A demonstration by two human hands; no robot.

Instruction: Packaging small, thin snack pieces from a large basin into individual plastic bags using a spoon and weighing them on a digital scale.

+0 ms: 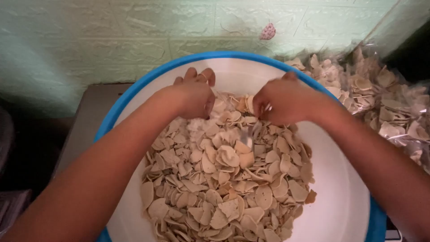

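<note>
Beige dry crackers (224, 183) are heaped in a white basin with a blue rim (148, 78). At the heap's far edge, a thin clear plastic bag (226, 105) is pinched between the left hand (195, 96) and right hand (280, 101), both with fingers curled closed. Packed bags of crackers (385, 98) are stacked to the right.

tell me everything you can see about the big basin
The basin is a large round tub, white inside with a bright blue rim, plastic by the look. It sits upright against a pale green wall, its near edge cut off by the frame. A heap of thin beige chips fills its middle and left. The left hand and right hand reach into it.
</note>
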